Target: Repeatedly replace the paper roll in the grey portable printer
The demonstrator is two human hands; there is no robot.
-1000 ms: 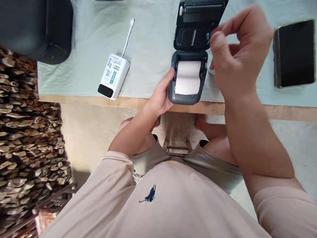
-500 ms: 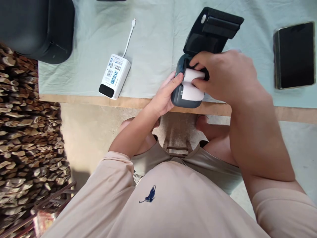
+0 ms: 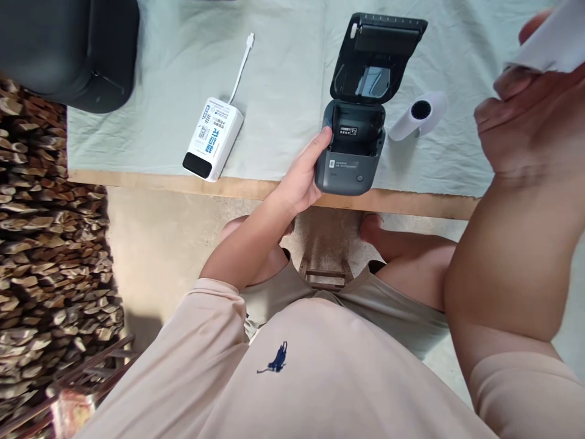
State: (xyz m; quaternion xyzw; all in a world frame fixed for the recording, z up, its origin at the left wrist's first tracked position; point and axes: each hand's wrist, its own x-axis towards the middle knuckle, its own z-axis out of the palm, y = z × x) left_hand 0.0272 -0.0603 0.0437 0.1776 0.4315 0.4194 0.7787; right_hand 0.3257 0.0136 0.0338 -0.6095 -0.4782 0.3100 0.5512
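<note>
The left hand (image 3: 304,177) gripped a dark grey printer (image 3: 345,174) by its left side, the thumb set on the rim and the other fingers out of sight beneath. The printer was at the near edge of the worktop (image 3: 283,61), its front end overlapping the wooden border, and its lid (image 3: 377,36) stood open, tipped back away from the person. A small printed label (image 3: 348,131) showed inside the compartment. At the upper right, the right hand (image 3: 525,122) was closed around a white paper roll (image 3: 560,42), held well apart from the printer and partly cut off by the edge of view. A second roll (image 3: 433,113), with a dark core, lay on the worktop just beside the printer's right side. Farther left lay a white power bank (image 3: 212,134) with a short cable (image 3: 240,70), and a black case (image 3: 68,49) occupied the far left corner, above stacked firewood (image 3: 55,244).
</note>
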